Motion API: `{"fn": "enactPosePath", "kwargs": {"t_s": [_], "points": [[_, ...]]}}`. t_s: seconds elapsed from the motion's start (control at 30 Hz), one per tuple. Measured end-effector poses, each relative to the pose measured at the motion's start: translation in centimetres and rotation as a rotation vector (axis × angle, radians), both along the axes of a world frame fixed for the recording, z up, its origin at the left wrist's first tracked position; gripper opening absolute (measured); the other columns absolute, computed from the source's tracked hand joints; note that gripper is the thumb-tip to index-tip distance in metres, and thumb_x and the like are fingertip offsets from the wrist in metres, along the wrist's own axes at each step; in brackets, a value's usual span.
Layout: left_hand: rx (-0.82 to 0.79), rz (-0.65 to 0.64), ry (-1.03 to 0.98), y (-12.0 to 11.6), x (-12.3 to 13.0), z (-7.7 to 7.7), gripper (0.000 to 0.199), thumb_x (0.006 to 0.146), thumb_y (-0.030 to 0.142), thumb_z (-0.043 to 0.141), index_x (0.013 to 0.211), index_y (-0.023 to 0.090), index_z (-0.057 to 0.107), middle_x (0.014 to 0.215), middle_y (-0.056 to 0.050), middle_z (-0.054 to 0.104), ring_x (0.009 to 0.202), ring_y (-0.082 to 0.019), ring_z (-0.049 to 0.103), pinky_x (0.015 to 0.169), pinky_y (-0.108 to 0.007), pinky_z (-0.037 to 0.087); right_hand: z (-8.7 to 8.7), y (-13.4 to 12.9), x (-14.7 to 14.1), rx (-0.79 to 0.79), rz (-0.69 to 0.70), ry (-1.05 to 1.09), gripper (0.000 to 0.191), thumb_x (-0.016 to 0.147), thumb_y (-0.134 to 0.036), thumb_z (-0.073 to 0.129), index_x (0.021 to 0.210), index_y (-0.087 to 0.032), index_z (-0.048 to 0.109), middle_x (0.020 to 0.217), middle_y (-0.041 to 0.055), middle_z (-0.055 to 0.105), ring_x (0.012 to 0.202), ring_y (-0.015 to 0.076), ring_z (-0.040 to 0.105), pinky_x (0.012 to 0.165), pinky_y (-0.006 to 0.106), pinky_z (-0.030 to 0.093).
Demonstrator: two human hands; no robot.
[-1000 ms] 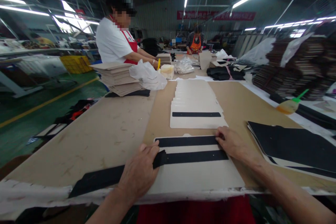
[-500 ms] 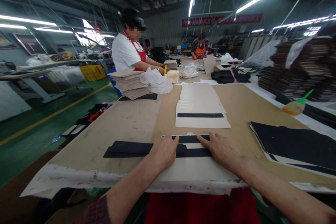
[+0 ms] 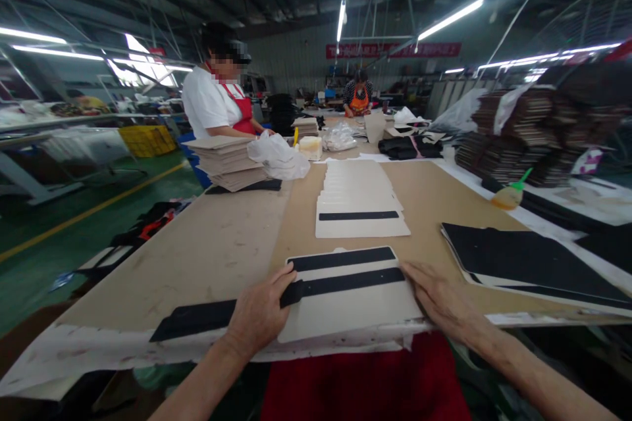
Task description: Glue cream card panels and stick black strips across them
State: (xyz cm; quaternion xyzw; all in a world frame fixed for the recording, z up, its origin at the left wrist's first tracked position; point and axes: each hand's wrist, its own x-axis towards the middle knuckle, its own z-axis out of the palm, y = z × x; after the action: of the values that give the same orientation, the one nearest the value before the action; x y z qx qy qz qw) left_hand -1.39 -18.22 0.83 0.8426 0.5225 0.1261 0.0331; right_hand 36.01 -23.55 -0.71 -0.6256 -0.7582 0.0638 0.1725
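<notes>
A white board (image 3: 345,314) with two black strips across it lies at the table's front edge, slightly tilted. My left hand (image 3: 261,309) is at its left edge, thumb and forefinger at the border, and its palm rests over a small pile of black strips (image 3: 197,321). Along the right edge of the board lies my right hand (image 3: 434,293), its fingers stretched out. Farther back is a fanned stack of white boards (image 3: 358,187), the nearest one bearing a black strip (image 3: 359,216).
To the right are black panels (image 3: 533,260) and a bottle with a green nozzle (image 3: 508,196). Grey boards (image 3: 230,164) and a plastic bag (image 3: 279,156) stand back left. A person (image 3: 214,95) in a red apron works beyond them.
Both hands have moved from the top strip to the board's sides. The board now sits tilted, its two strips uncovered, and the loose black strips have shifted left. The view has turned right.
</notes>
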Motion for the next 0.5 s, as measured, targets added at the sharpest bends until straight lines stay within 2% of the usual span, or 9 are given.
{"fn": "enactPosePath", "kwargs": {"t_s": [0.07,0.13,0.23,0.3,0.4,0.47,0.5], "points": [[0.018,0.003,0.004,0.1,0.0,-0.1,0.051,0.079,0.015,0.05,0.129,0.02,0.061,0.145,-0.005,0.054,0.125,-0.025,0.058,0.107,-0.042,0.048,0.2,-0.4,-1.5,0.008,-0.032,0.149,0.052,0.093,-0.023,0.037,0.143,-0.013,0.047,0.141,0.0138,0.055,0.131,0.0234,0.048,0.115,0.042,0.033],[0.029,-0.01,0.014,0.4,-0.2,-0.2,0.05,0.08,0.016,0.049,0.128,0.022,0.061,0.144,-0.004,0.054,0.124,-0.025,0.06,0.106,-0.041,0.049,0.9,-0.2,-2.9,-0.03,-0.176,0.305,0.052,0.091,-0.03,0.046,0.139,-0.013,0.049,0.136,0.0147,0.057,0.127,0.0253,0.051,0.111,0.043,0.036],[0.057,-0.052,0.017,1.0,-1.2,-0.9,0.046,0.084,0.023,0.049,0.128,0.025,0.062,0.144,-0.002,0.055,0.123,-0.025,0.06,0.104,-0.039,0.051,1.8,1.1,-4.5,-0.144,-0.405,0.626,0.059,0.081,-0.031,0.06,0.137,-0.017,0.046,0.127,0.0117,0.062,0.11,0.0241,0.062,0.096,0.039,0.048],[0.081,-0.07,-0.005,1.8,-2.0,-1.7,0.044,0.086,0.029,0.049,0.129,0.026,0.061,0.142,-0.001,0.056,0.124,-0.025,0.06,0.105,-0.039,0.05,2.2,2.0,-4.9,-0.184,-0.412,0.847,0.062,0.076,-0.026,0.063,0.135,-0.023,0.046,0.119,0.0063,0.066,0.098,0.0212,0.066,0.085,0.035,0.052],[0.103,-0.072,-0.079,3.1,-3.1,-3.1,0.044,0.091,0.041,0.046,0.131,0.028,0.059,0.141,0.001,0.057,0.124,-0.025,0.059,0.105,-0.041,0.05,2.8,2.6,-3.4,-0.135,-0.277,1.092,0.056,0.072,-0.024,0.064,0.127,-0.027,0.053,0.11,0.0014,0.071,0.091,0.0199,0.068,0.078,0.032,0.054],[0.101,-0.069,-0.111,3.8,-3.7,-4.0,0.044,0.092,0.045,0.044,0.131,0.03,0.059,0.14,0.003,0.058,0.124,-0.025,0.059,0.106,-0.043,0.049,3.8,2.2,-0.3,-0.042,-0.255,1.185,0.057,0.07,-0.028,0.067,0.125,-0.025,0.055,0.112,0.0023,0.071,0.093,0.0204,0.068,0.078,0.032,0.054],[0.094,-0.065,-0.114,4.0,-3.9,-4.5,0.044,0.092,0.046,0.044,0.131,0.031,0.059,0.139,0.003,0.059,0.123,-0.025,0.06,0.106,-0.044,0.048,4.5,1.9,2.0,0.006,-0.286,1.207,0.062,0.069,-0.031,0.07,0.128,-0.024,0.054,0.115,0.0038,0.071,0.093,0.0207,0.068,0.078,0.032,0.055]]}}
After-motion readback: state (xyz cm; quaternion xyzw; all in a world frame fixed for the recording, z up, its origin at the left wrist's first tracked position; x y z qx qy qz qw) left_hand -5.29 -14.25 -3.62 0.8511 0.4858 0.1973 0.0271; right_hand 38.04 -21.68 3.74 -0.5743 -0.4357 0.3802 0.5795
